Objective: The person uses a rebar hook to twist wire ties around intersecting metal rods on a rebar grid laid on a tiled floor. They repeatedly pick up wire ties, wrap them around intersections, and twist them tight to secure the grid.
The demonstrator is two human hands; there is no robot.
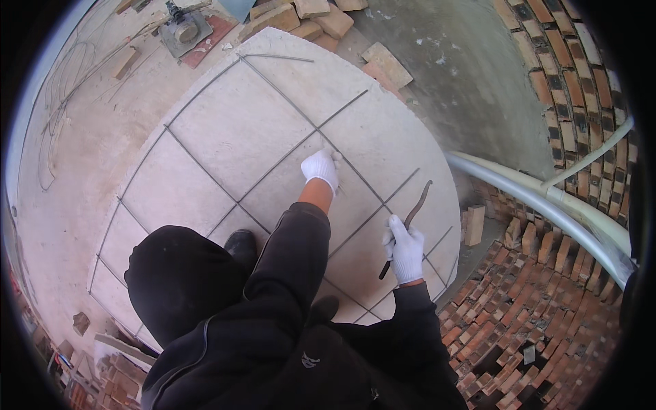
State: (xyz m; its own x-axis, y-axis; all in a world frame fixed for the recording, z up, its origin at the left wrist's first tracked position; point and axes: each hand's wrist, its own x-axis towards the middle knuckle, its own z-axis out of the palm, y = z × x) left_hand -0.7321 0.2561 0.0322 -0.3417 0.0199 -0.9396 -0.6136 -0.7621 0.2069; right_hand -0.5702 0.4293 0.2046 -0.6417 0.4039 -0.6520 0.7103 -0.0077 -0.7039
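A grid of thin steel bars (277,165) lies on a pale concrete slab (369,130). My left hand (321,169), in a white knitted glove, is closed just below a bar crossing near the middle. Faint thin wires (342,183) seem to poke out beside its fingers; most of what it grips is hidden. In its own white glove, my right hand (404,253) is wrapped round a hooked metal rod tool (418,205). The tool's curved tip points up and away, and its dark handle end shows below the fingers. This hand is over the grid's right part, near another crossing.
One dark shoe (241,247) stands on the slab among the bars. Loose bricks (318,20) and a machine on a plate (184,31) are beyond the far edge. Pale pipes (547,198) run along the right, by brick walls (577,89). Several bricks (512,307) are stacked lower right.
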